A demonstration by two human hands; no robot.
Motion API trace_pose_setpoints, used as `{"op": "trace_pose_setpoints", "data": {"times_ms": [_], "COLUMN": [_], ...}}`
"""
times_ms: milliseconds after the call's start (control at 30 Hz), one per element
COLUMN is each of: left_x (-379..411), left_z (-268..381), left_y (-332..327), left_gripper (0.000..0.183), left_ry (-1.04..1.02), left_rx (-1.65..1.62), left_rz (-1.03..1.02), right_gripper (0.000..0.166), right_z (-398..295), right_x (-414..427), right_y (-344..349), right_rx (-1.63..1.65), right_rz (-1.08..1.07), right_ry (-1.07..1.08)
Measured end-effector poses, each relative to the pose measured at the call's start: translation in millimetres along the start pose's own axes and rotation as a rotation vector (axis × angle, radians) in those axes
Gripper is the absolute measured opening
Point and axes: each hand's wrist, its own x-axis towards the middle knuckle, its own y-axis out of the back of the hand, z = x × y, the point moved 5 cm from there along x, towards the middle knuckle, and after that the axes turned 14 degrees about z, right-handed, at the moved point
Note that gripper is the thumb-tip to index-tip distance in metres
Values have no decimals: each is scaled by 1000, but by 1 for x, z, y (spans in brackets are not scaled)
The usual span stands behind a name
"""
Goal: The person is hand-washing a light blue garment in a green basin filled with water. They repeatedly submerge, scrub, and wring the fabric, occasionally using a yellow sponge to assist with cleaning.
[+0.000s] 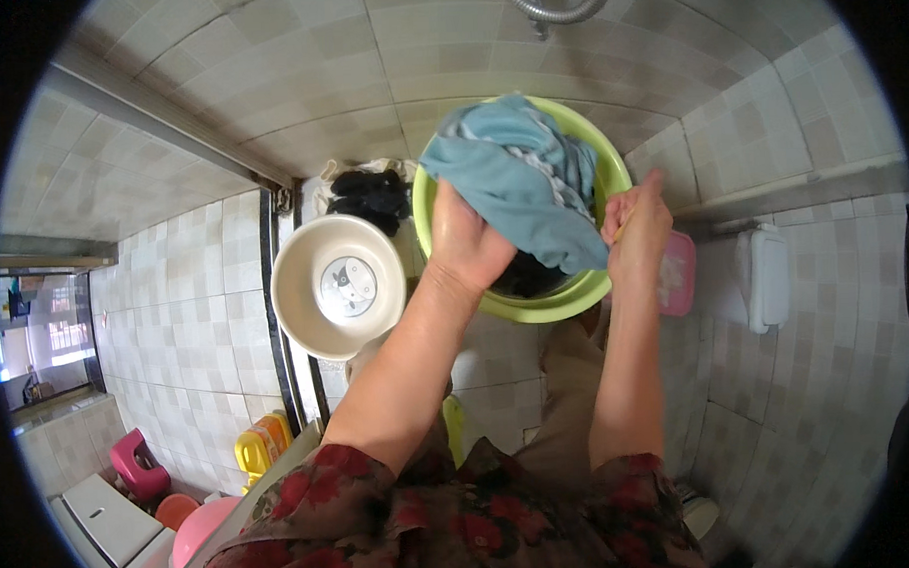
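A wet-looking blue-grey cloth garment is bunched above a lime-green plastic basin. Under its left part lies my left hand, palm up, supporting it; some of the fingers are hidden by the cloth. My right hand is at the basin's right rim, fingers curled round something small and yellowish, beside the garment's lower right end. Whether this hand also grips the cloth cannot be made out. Dark fabric shows inside the basin below the garment.
A cream basin with a cow picture stands left of the green one. Behind it lie black cloths and pale ones. A pink plastic container is at the right. A metal shower hose hangs on the tiled wall; a door track crosses the floor.
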Motion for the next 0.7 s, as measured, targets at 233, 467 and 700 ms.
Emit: {"op": "trace_pose_setpoints", "data": {"times_ms": [233,467,700], "left_x": [-2,11,-4], "left_z": [32,46,-38], "left_y": [-4,20,48], "left_gripper": [41,34,54], "left_ry": [-169,-231,81], "left_rx": [9,291,734], "left_rz": [88,217,436], "right_gripper": [23,15,17], "right_z": [22,8,1], "right_x": [-45,-50,-99], "right_y": [-39,-29,-48], "right_rx": [-845,-364,-258], "right_rz": [-439,-595,-915], "right_ry": [608,246,307]}}
